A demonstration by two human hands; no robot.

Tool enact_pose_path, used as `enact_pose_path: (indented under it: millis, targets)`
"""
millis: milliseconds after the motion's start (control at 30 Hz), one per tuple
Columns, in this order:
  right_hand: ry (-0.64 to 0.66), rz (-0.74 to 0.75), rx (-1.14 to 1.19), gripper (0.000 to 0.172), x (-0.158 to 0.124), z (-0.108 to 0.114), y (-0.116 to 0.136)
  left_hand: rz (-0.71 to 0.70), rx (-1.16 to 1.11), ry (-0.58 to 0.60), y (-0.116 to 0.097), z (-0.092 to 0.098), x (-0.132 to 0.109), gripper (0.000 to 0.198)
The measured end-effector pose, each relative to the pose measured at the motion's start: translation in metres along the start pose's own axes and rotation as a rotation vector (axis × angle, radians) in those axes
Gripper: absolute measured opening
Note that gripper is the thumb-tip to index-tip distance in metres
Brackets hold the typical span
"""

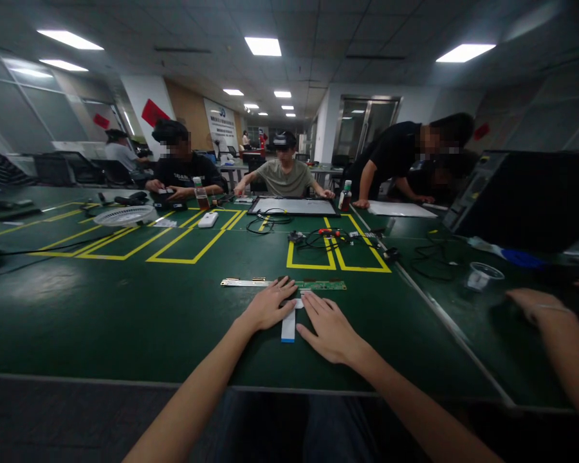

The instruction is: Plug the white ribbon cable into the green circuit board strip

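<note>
Green table [125,321]: left hand [266,307] over circuit board [330,285], right hand [330,329] at ribbon [288,325].

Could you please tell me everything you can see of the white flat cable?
The white flat cable is a thin, plastic-looking ribbon with a blue band across its near end. It lies on the green tabletop, that end pointing towards the near edge. Its far part seems to bend sideways just short of the narrow circuit board. Fingers of the left hand and right hand appear to touch it there. Whether it joins the board is unclear.
</note>
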State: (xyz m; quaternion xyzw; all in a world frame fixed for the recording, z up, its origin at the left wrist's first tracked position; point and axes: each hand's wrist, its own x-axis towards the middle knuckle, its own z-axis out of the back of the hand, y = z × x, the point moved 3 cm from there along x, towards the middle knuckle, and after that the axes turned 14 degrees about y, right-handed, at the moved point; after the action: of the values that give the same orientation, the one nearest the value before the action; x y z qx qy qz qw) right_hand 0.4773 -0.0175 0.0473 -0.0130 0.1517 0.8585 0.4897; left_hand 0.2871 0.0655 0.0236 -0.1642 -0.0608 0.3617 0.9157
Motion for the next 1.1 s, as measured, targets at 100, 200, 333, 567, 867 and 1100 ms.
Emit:
enact_pose_path:
  millis: [100,200,333,567,867,1100]
  targets:
    - [0.001,-0.001,0.007,0.079,0.001,0.001,-0.001,-0.002,0.0,0.007,-0.001,0.0,0.0,0.061]
    - [0.004,-0.005,0.015,0.08,0.001,0.001,-0.001,0.005,0.0,0.014,-0.002,0.001,0.0,0.061]
    - [-0.008,-0.013,0.029,0.08,0.0,0.0,-0.001,0.012,-0.003,0.024,-0.002,0.001,0.001,0.061]
    - [-0.003,-0.015,0.031,0.083,0.001,-0.001,-0.003,0.011,0.006,0.033,-0.004,0.004,-0.001,0.061]
    - [0.008,-0.054,-0.026,0.081,0.007,0.001,0.0,0.019,0.0,0.041,-0.006,0.007,-0.002,0.059]
    - [0.06,-0.053,-0.034,0.087,0.006,0.004,-0.005,0.03,0.002,0.063,-0.011,0.011,-0.003,0.059]
